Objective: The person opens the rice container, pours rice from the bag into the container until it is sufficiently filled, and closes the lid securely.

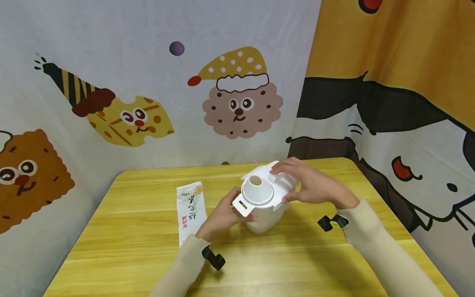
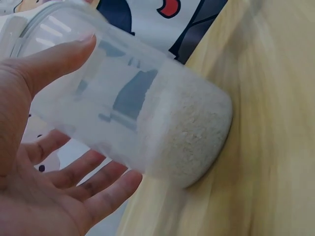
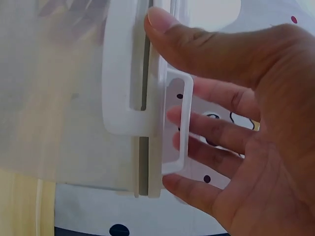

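A clear plastic storage jar [image 1: 263, 221] stands on the table, its white lid [image 1: 280, 187] on top. A white cone-shaped cap [image 1: 257, 192] with a round opening rises from the lid. Pale flaky grains [image 2: 184, 125] fill the jar's lower part in the left wrist view. My left hand [image 1: 224, 214] holds the jar's left side, the thumb along one wall and the fingers around the other. My right hand [image 1: 311, 183] grips the lid from the far right, thumb [image 3: 162, 22] at its rim and fingers over its top, near a white loop-shaped clip [image 3: 184, 120].
On the wooden table [image 1: 137, 231], a white packet [image 1: 191, 210] with black and red writing lies left of the jar, partly behind my left hand. A cartoon-printed curtain [image 1: 237, 24] hangs behind the table and along its right side.
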Action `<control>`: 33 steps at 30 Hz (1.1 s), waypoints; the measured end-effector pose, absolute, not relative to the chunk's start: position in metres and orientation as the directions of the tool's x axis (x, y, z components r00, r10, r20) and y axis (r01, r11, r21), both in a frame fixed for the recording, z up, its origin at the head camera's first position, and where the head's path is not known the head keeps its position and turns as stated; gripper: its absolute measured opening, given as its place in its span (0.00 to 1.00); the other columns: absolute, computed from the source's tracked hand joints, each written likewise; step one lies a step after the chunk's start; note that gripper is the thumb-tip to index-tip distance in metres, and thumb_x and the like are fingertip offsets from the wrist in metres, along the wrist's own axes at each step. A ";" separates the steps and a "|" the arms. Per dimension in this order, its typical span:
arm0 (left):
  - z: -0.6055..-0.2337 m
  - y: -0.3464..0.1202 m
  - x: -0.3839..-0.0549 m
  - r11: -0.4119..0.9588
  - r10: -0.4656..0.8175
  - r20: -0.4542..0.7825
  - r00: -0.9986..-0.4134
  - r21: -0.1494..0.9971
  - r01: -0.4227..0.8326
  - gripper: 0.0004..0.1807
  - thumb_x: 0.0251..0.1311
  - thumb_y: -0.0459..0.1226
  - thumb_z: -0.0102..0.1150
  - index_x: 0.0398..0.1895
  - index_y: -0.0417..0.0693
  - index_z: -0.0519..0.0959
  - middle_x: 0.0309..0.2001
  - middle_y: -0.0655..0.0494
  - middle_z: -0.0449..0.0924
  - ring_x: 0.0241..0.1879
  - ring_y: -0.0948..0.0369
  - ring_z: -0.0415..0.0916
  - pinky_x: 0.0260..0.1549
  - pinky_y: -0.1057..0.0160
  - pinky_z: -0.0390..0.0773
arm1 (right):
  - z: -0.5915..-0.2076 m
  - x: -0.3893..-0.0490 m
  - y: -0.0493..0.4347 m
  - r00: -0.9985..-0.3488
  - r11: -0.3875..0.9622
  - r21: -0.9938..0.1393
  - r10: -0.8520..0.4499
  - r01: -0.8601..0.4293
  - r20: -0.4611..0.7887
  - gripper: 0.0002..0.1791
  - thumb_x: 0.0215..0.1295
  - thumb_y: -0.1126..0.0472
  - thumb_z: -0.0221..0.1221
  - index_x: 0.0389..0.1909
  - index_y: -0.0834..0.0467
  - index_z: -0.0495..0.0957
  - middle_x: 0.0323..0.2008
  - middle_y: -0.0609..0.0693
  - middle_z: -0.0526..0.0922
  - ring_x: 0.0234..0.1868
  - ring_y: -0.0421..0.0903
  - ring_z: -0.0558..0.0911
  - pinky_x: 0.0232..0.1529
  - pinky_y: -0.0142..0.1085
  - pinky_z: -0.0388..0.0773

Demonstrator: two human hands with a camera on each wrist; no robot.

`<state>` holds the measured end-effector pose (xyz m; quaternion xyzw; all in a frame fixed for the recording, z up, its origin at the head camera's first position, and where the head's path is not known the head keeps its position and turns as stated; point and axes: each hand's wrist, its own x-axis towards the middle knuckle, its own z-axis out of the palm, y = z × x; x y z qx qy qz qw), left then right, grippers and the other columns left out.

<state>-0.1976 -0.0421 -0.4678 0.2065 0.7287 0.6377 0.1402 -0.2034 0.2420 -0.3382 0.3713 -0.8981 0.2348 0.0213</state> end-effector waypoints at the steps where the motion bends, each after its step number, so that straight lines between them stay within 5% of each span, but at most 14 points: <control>1: -0.468 -0.041 -0.196 0.112 0.469 0.067 -0.881 0.985 0.134 0.37 0.47 0.36 0.82 0.61 0.55 0.72 0.59 0.55 0.77 0.57 0.58 0.75 0.61 0.57 0.77 | -0.338 -0.205 0.242 -0.720 0.607 -0.415 -0.660 -0.678 0.212 0.38 0.45 0.58 0.82 0.61 0.53 0.79 0.65 0.49 0.79 0.66 0.52 0.73 0.66 0.56 0.77; 10: -0.468 -0.032 -0.181 0.227 0.390 0.109 -0.914 0.951 0.210 0.37 0.45 0.44 0.84 0.54 0.53 0.68 0.53 0.53 0.75 0.49 0.59 0.77 0.47 0.62 0.82 | -0.336 -0.217 0.246 -0.689 0.539 -0.501 -0.703 -0.678 0.176 0.40 0.41 0.65 0.82 0.61 0.51 0.79 0.67 0.49 0.78 0.69 0.53 0.70 0.69 0.60 0.73; 19: -0.468 -0.034 -0.179 0.239 0.410 0.108 -0.906 0.945 0.221 0.40 0.46 0.45 0.84 0.60 0.55 0.68 0.57 0.52 0.75 0.50 0.57 0.79 0.44 0.63 0.84 | -0.337 -0.215 0.249 -0.692 0.558 -0.476 -0.702 -0.680 0.166 0.41 0.44 0.63 0.81 0.63 0.49 0.78 0.71 0.54 0.73 0.71 0.56 0.66 0.68 0.64 0.72; 23: -0.468 -0.043 -0.186 0.182 0.462 0.102 -0.881 0.961 0.207 0.41 0.49 0.39 0.82 0.66 0.55 0.69 0.60 0.50 0.75 0.56 0.51 0.77 0.48 0.63 0.85 | -0.337 -0.207 0.248 -0.745 0.625 -0.456 -0.652 -0.633 0.141 0.42 0.48 0.53 0.80 0.66 0.48 0.76 0.75 0.56 0.67 0.73 0.57 0.63 0.66 0.66 0.72; 28: -0.468 -0.051 -0.195 0.115 0.544 0.088 -0.835 0.977 0.177 0.43 0.54 0.33 0.77 0.72 0.57 0.67 0.67 0.51 0.71 0.68 0.47 0.70 0.60 0.54 0.81 | -0.336 -0.195 0.241 -0.825 0.719 -0.444 -0.559 -0.535 0.090 0.56 0.46 0.38 0.79 0.75 0.53 0.66 0.78 0.57 0.59 0.75 0.60 0.61 0.67 0.63 0.74; 33: -0.469 -0.051 -0.203 0.047 0.606 0.109 -0.788 0.984 0.172 0.47 0.57 0.30 0.73 0.79 0.55 0.60 0.75 0.50 0.65 0.75 0.45 0.63 0.70 0.46 0.73 | -0.337 -0.186 0.234 -0.870 0.770 -0.435 -0.487 -0.467 0.073 0.63 0.42 0.37 0.80 0.77 0.58 0.62 0.79 0.63 0.56 0.75 0.65 0.62 0.67 0.66 0.73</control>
